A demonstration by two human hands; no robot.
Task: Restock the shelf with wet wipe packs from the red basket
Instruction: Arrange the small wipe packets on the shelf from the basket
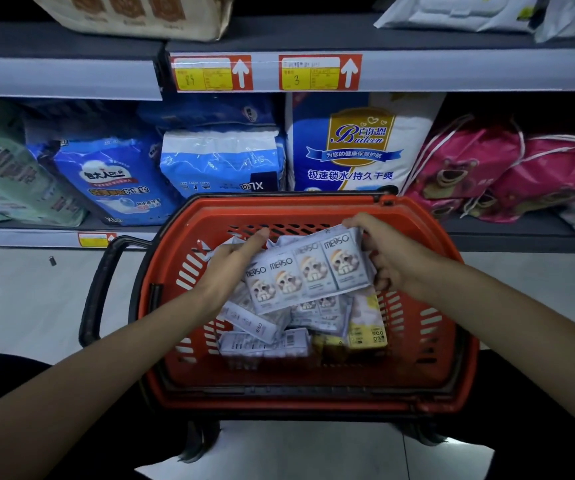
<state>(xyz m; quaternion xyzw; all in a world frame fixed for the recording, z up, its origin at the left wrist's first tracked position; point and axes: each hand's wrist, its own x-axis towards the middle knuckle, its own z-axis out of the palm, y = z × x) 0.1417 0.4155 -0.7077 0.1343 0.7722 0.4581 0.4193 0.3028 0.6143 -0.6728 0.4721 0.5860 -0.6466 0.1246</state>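
A red basket [428,382] stands on the floor in front of the shelf [279,72]. Over it I hold a pale strip of joined wet wipe packs [310,271] printed with a cartoon face. My right hand [383,254] grips the strip's right end with curled fingers. My left hand [234,258] holds its left end, fingers tucked behind the packs. More pale wipe packs [262,337] and yellow packs [365,334] lie loose in the basket beneath.
The lower shelf holds blue and white pad bags [217,161], a tall white bag [355,147] and pink drawstring bags [507,174]. White wipe packs [452,12] and a cardboard box [140,15] sit on the upper shelf. A black basket handle [99,289] sticks out left.
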